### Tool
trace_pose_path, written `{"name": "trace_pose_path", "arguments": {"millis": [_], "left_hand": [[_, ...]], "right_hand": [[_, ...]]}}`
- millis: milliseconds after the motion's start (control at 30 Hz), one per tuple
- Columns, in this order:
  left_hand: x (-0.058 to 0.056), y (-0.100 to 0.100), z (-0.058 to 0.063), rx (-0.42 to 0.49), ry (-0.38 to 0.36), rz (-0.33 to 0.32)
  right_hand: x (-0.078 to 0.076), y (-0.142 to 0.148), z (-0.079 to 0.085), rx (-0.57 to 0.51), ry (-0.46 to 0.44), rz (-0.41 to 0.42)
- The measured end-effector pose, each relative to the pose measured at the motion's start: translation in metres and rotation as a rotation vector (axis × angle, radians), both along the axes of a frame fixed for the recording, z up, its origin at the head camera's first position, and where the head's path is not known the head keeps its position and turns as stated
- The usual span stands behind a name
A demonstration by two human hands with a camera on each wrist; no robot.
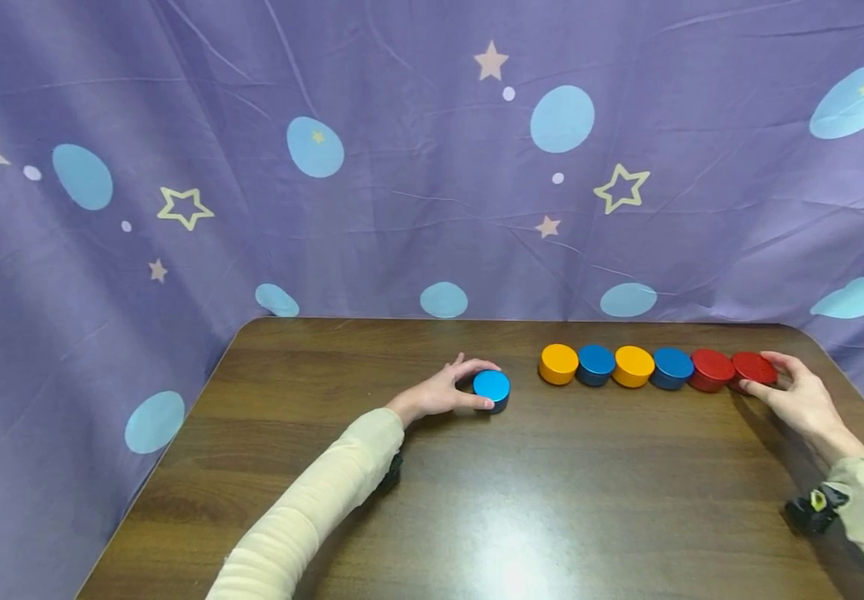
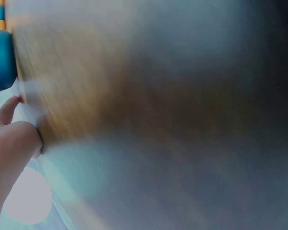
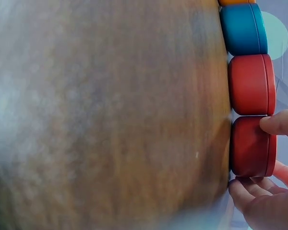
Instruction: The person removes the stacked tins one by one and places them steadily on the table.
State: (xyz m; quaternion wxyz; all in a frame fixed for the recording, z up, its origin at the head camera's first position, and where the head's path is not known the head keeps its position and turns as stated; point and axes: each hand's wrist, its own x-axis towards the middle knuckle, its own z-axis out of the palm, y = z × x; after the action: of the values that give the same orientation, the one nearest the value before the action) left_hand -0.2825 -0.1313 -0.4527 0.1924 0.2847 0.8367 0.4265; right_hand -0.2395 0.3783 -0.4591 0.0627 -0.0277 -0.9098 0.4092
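Note:
My left hand (image 1: 442, 392) grips a bright blue round tin (image 1: 491, 389) between thumb and fingers, left of a row of tins and apart from it. In the left wrist view that blue tin (image 2: 1, 62) shows only at the edge, with part of the hand (image 2: 14, 139) beneath it. At the row's right end, my right hand (image 1: 806, 404) holds a red tin (image 1: 754, 371). The right wrist view has the thumb (image 3: 281, 123) against this red tin's side (image 3: 252, 146) and the fingers curled at its end.
From the left, the row runs yellow tin (image 1: 558, 364), blue tin (image 1: 596, 365), yellow tin (image 1: 632, 367), blue tin (image 1: 672, 368), red tin (image 1: 711, 370), then the held red one. They stand near the back of the wooden table (image 1: 551, 467), before a purple curtain (image 1: 402, 208).

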Motion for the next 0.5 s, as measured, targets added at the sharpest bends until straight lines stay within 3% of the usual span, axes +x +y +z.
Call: {"name": "trace_pose_path", "arguments": {"millis": [167, 300, 500], "left_hand": [[0.002, 0.001, 0.000, -0.010, 0.000, 0.022], [0.004, 0.001, 0.000, -0.029, 0.045, 0.039], [0.009, 0.004, 0.003, -0.043, 0.137, 0.071]], "right_hand": [[0.003, 0.001, 0.000, -0.022, -0.018, 0.004], [0.007, 0.002, 0.003, -0.021, -0.013, -0.001], [0.014, -0.003, 0.010, 0.008, 0.078, 0.016]]}}
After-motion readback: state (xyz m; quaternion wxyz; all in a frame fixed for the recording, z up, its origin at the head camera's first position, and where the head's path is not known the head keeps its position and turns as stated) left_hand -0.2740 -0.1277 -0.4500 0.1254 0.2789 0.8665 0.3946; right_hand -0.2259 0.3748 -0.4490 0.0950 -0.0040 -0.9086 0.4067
